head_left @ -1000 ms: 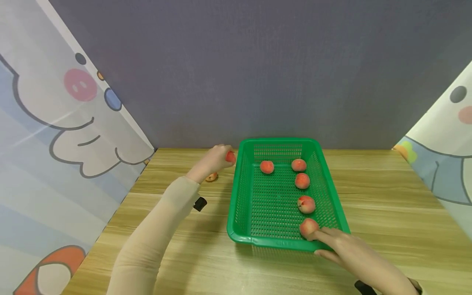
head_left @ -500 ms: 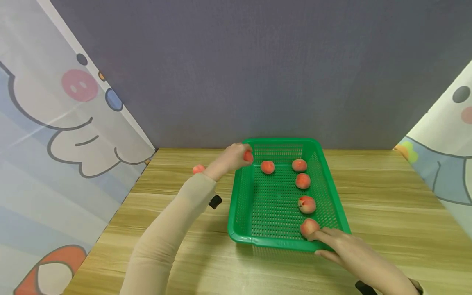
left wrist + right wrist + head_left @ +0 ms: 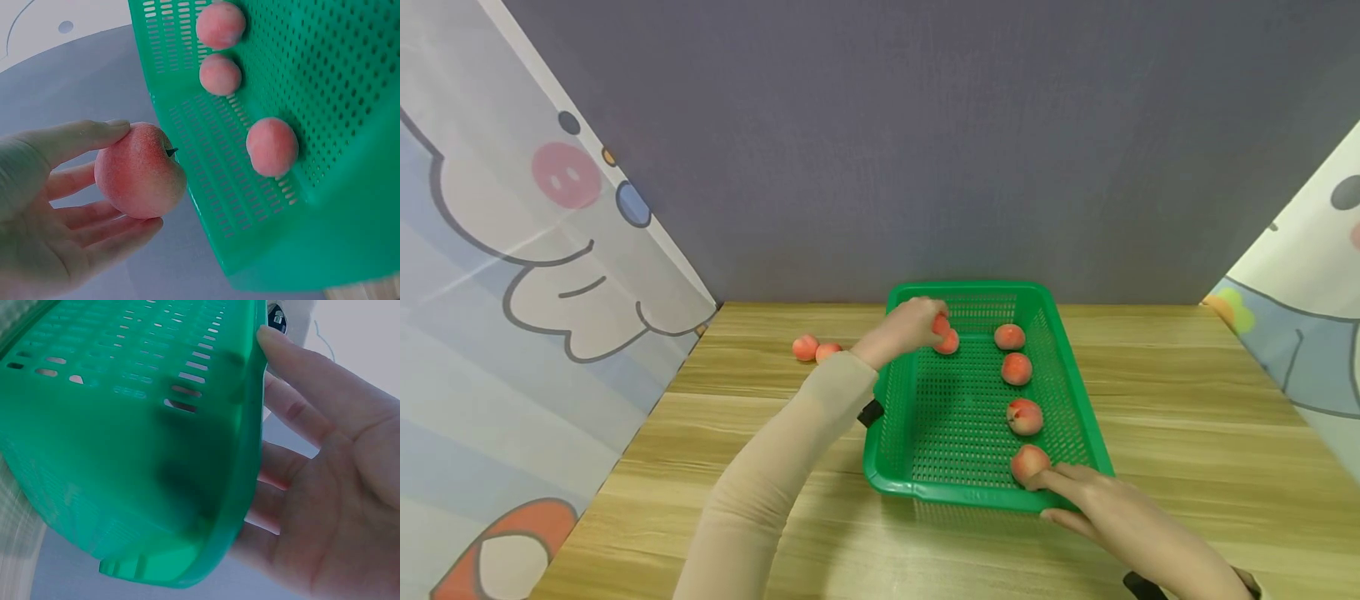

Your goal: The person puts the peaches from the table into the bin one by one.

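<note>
My left hand point(image 3: 904, 329) is over the back left part of a green plastic basket point(image 3: 966, 497). It pinches a peach point(image 3: 140, 172) between thumb and fingertips, and a dark stem shows on the fruit. Close by, a second peach point(image 3: 949, 343) lies on the basket floor, partly covered in the head view. Down the basket's right side runs a row of several peaches point(image 3: 1017, 368). At the front right corner, my right hand point(image 3: 1108, 508) grips the rim, with the fingers on one side and the thumb on the other. One peach point(image 3: 1028, 463) lies right by those fingers.
Two more peaches point(image 3: 805, 347) lie on the wooden table point(image 3: 1187, 417) left of the basket, one partly behind the left sleeve. A grey wall point(image 3: 955, 150) rises behind the table. Cartoon-printed sheets point(image 3: 497, 350) flank both sides.
My left hand has carried its peach rightward, from outside the left rim to over the basket's inside. Two peaches on the table have come into view behind it. The right hand has stayed put.
</note>
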